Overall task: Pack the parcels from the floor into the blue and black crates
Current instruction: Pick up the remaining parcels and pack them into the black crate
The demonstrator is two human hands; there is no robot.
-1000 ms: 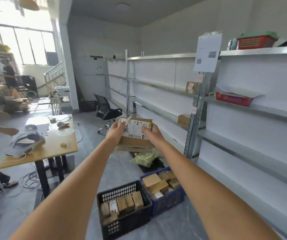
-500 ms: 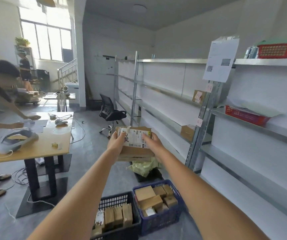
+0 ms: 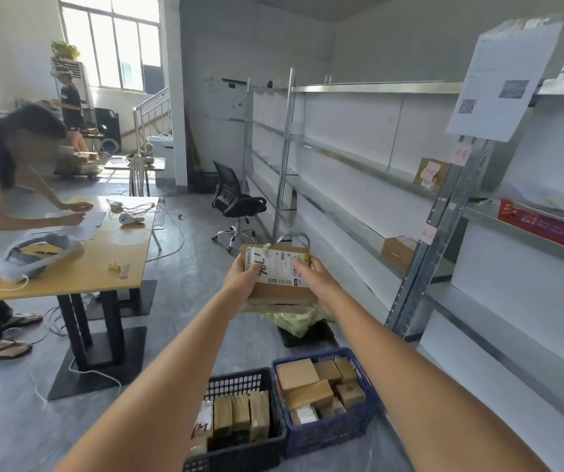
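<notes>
Overhead of the black crate (image 3: pixel 239 383) and blue crate (image 3: pixel 358 427) (both part-filled), left hand (image 3: pixel 241 279) and right hand (image 3: pixel 319 279) grip a labelled cardboard parcel (image 3: pixel 278 281) between them.

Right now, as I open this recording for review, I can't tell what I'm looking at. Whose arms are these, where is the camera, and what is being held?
There is no machine here. The camera sits on a person's head, looking forward and down, so the two arms are that person's own. The left hand and right hand hold a cardboard parcel with a white label, raised in front. On the floor below stand a black crate and a blue crate, both already holding parcels. To the left, another person leans over a wooden table; metal shelves run along the right.
</notes>
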